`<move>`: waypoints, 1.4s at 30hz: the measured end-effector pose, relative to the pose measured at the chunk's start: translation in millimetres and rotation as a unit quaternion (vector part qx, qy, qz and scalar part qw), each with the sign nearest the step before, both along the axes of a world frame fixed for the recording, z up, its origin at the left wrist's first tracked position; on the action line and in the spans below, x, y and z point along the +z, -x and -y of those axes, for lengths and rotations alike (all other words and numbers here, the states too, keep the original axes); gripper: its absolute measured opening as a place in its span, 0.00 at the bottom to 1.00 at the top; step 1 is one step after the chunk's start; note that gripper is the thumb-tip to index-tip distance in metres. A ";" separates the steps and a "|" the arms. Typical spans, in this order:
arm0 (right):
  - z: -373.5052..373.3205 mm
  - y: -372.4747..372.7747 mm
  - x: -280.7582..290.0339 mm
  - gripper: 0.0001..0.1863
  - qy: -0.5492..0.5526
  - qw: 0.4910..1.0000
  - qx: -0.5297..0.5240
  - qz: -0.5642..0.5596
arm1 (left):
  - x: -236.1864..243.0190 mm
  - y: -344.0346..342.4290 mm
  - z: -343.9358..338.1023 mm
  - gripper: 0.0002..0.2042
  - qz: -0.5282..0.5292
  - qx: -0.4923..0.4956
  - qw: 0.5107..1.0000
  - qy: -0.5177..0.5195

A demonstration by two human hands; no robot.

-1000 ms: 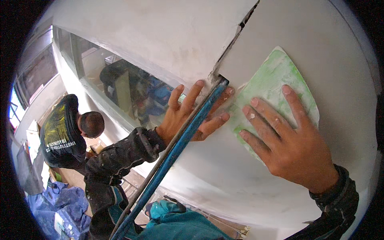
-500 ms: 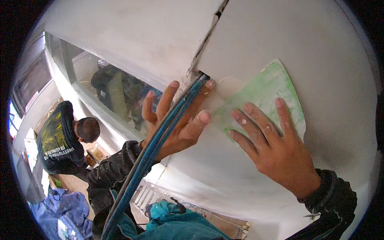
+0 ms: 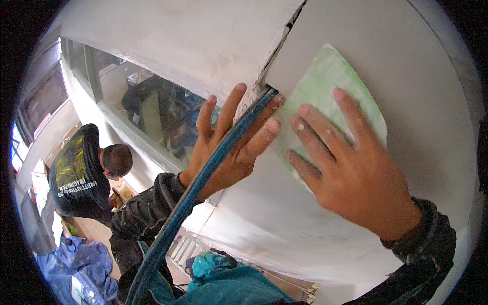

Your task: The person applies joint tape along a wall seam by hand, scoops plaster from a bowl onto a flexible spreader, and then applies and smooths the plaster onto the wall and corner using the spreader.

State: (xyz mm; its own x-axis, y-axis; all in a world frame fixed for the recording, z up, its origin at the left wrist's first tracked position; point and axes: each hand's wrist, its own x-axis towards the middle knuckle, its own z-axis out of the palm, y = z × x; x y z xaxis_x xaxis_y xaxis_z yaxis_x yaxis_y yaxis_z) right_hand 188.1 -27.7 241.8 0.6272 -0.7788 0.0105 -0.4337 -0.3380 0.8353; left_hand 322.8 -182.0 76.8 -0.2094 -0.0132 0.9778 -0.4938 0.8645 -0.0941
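White, smooth, curved panel (image 3: pixel 432 132) lies behind all fingers. Long, narrow, blue strip (image 3: pixel 179 216) crosses in front of the left hand (image 3: pixel 227 165), fingers spread; panel contact: cannot tell. Green, dust-whitened, paper-like sheet (image 3: pixel 330 66) lies under the spread fingers of the right hand (image 3: pixel 358 173). Judgement: press evenly, sheet flat. Left of the fingers: pale lettering (image 3: pixel 81 187) on a co-worker's black cloth shirt (image 3: pixel 84 152).

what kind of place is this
Probably a repair or bodywork workshop, though nothing settles it. What looks like a green sanding sheet lies against a large white panel with an open seam, and a co-worker stoops at the left.
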 end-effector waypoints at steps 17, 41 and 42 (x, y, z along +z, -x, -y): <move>-106.2 23.3 -20.3 0.16 -0.085 0.984 -0.150 0.055 | 19.8 -7.3 4.1 0.40 0.209 0.315 0.925 0.045; -27.7 73.2 -88.4 0.36 0.171 0.966 -0.173 0.090 | 11.2 -3.1 -11.8 0.36 0.205 0.308 0.928 0.033; -26.1 75.6 -95.4 0.37 0.190 0.963 -0.172 0.086 | 11.7 -3.9 -14.0 0.36 0.201 0.296 0.934 0.015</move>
